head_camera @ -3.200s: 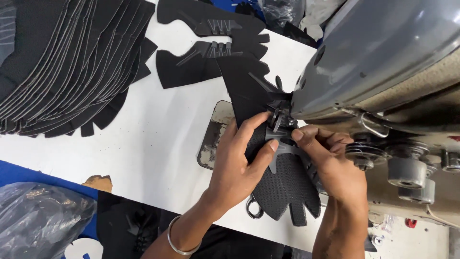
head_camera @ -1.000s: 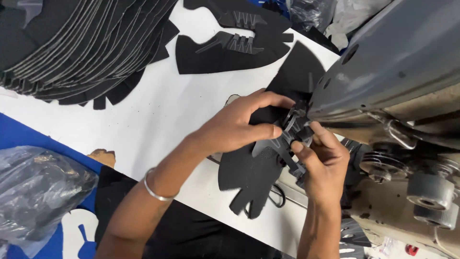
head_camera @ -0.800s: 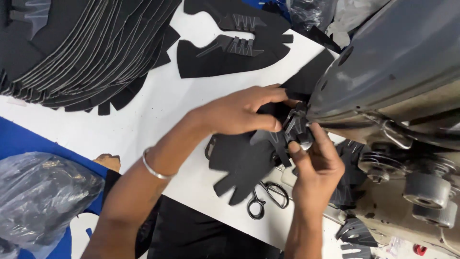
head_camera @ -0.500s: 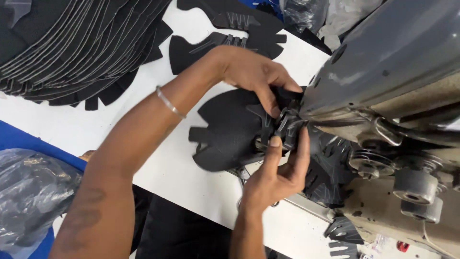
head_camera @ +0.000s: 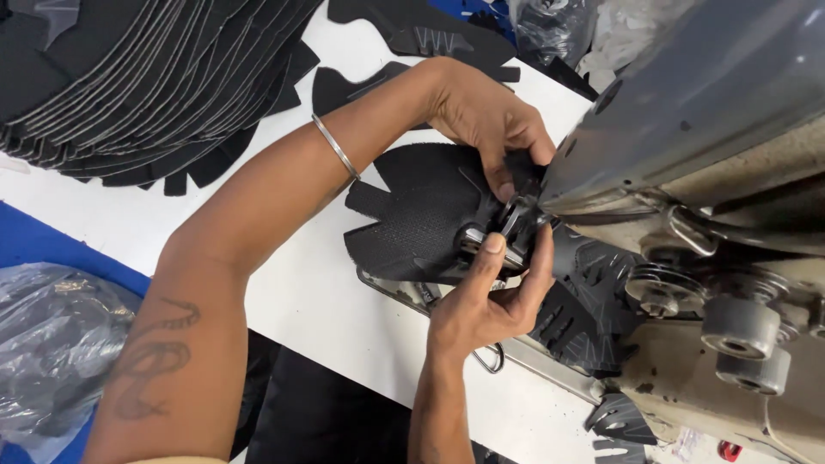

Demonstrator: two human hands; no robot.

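Left hand: our left hand [head_camera: 485, 120] pinched the far edge of the black textured fabric shoe-upper piece [head_camera: 421, 215], grip closed on it.
Right hand: our right hand [head_camera: 490, 301] pressed the same piece from 6 o'clock, fingers closed on its near edge.
Piece: we held it under the nose of the grey metal sewing machine [head_camera: 713, 129], at 3 o'clock, on the white surface [head_camera: 309, 301].
Stack: black cut pieces [head_camera: 129, 77] lay fanned at 10 o'clock.
Bag: a clear plastic bag [head_camera: 51, 344] sat at 8 o'clock.
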